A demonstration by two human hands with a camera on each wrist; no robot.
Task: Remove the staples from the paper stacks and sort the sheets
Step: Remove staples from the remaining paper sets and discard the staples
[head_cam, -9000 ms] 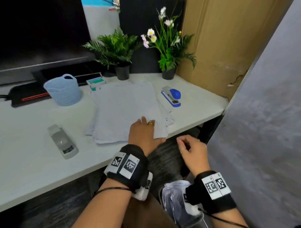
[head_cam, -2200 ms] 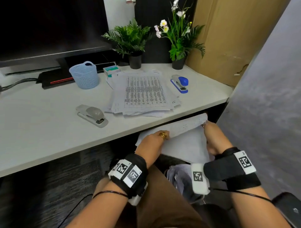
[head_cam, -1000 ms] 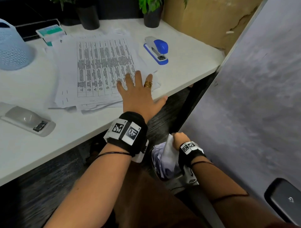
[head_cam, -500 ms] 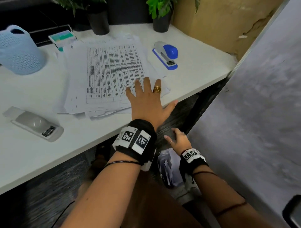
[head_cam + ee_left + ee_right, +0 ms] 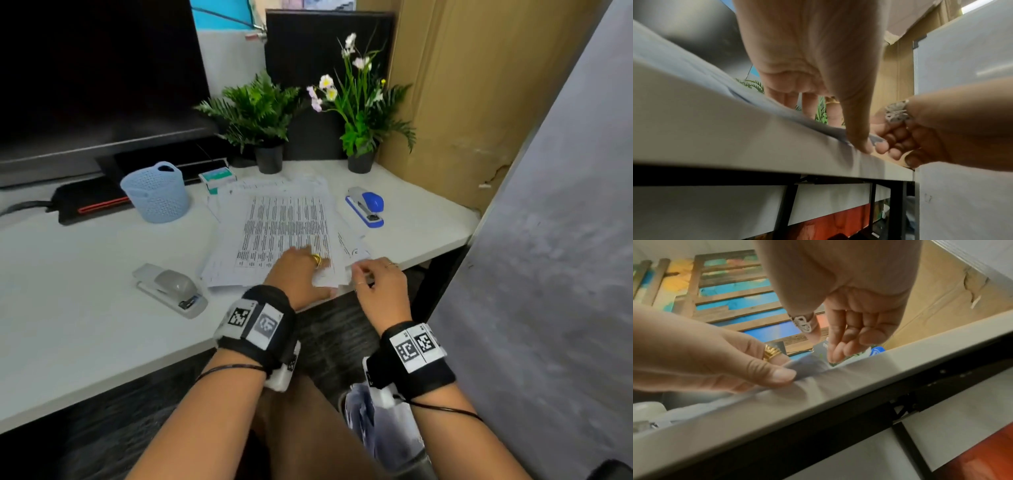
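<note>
A stack of printed sheets (image 5: 284,233) lies fanned out on the white desk (image 5: 68,325). My left hand (image 5: 301,274) rests on its near edge. The fingers press on top while the thumb (image 5: 781,374) pushes up the near right corner (image 5: 807,365), so that corner is pinched and bunched. My right hand (image 5: 376,284) hovers at the desk edge beside it. Its fingers are loosely curled and the fingertips (image 5: 835,356) touch the same corner of paper (image 5: 875,139). The right thumb stays apart from the paper. No staple is visible.
A grey stapler (image 5: 171,289) lies left of the stack, a blue stapler (image 5: 366,205) to its right. Behind are a blue basket (image 5: 156,192), a staples box (image 5: 217,178), two potted plants and a monitor. A bin of crumpled paper (image 5: 376,428) sits under the desk by a grey partition (image 5: 548,240).
My right hand rose from the bin below the desk to the stack's near right corner. My left hand went from lying flat to pinching that corner with the thumb.
</note>
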